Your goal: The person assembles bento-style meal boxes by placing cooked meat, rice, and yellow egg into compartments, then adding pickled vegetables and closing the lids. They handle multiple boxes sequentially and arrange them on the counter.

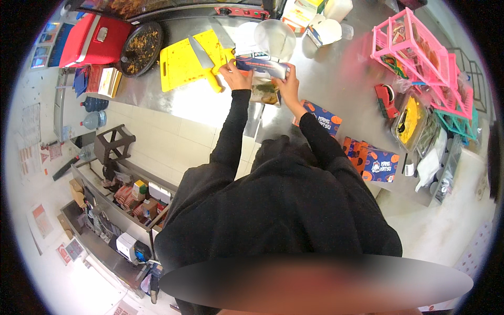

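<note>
A small dark blue printed cardboard food box (262, 67) is between my hands at the worktop's middle. My left hand (236, 76) closes on its left end, and my right hand (287, 83) grips its right end. Just below the blue panel shows a pale tray-like part with brownish-green contents (265, 93); whether it is joined to the box I cannot tell. Beside my left hand lies a yellow cutting board (176, 68), with a knife (200, 53) across it. A round translucent bowl or lid (275, 40) sits beyond the box.
Blue-and-orange cartons (325, 119) lie right of my right arm, with more (380, 165) nearer the edge. Pink baskets (412, 47), a red tape dispenser (386, 101) and a container of yellow food (409, 121) stand right. A black pan (140, 50) and red cooler (94, 41) are far left.
</note>
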The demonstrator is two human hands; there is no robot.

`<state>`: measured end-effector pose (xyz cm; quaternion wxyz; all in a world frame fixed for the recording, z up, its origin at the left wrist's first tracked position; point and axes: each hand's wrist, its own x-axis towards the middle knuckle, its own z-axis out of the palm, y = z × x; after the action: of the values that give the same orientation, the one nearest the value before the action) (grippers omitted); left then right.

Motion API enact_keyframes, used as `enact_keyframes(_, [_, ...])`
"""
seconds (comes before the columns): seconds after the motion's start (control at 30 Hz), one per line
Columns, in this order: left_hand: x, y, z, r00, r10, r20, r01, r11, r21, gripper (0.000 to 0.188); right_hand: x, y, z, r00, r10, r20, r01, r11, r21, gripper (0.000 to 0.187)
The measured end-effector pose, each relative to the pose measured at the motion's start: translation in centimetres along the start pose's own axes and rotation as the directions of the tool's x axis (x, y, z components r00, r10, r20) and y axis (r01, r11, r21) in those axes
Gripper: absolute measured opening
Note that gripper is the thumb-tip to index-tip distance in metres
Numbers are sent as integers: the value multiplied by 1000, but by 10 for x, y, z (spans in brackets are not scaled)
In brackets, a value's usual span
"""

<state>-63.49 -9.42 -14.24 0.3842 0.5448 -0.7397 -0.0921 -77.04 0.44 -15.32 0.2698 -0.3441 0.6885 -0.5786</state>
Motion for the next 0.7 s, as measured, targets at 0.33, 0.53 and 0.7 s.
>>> enact_keyframes(0.33, [41,-47,3,980,-1,198,62,950,-307,20,50,-5,-31,982,-157,105,179,948,-264,55])
enact_keyframes(0.53, [25,-55,-12,884,240,402,-104,937,-332,52,37,-9,-59,895,-280,347,443,636,-632,60])
enact_keyframes(0.7, [0,-42,-18,877,358,320,-327,933,-148,48,22,-3,-47,883,-344,318,462,754,-467,55])
